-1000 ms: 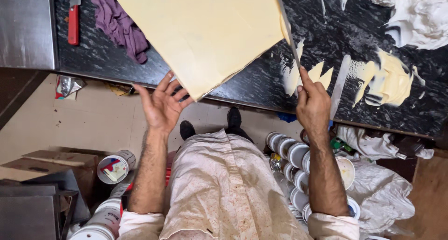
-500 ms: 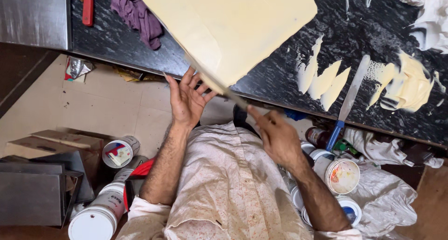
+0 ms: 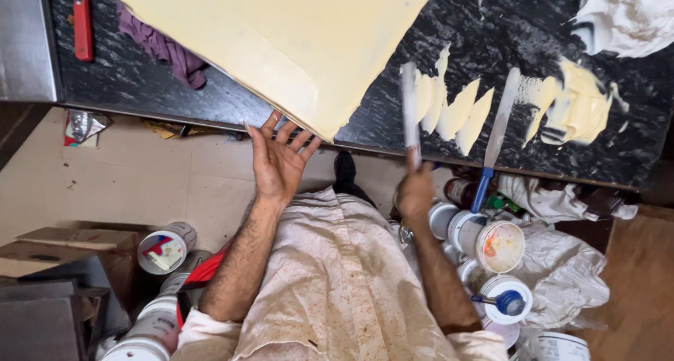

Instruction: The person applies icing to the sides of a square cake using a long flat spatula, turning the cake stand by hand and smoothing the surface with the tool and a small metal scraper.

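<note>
**Hands at the black table**

Black table [image 3: 126, 80] is holding a big cream board [image 3: 281, 31], with its corner sticking out over the edge. Left hand [image 3: 277, 161] is reaching up under that corner, fingers spread open. Right hand [image 3: 415, 192] is gripping a long knife [image 3: 409, 108], blade pointing up by yellow paste [image 3: 456, 112]. Paint tubs [image 3: 491, 245] are sitting on the floor.

There is one camera, worn on the person's head. It looks almost straight down — past the chest to the floor. The black table [image 3: 175, 98] runs across the top of the view. Both hands and the table's near edge sit close to the camera — the floor is farther away.
</note>
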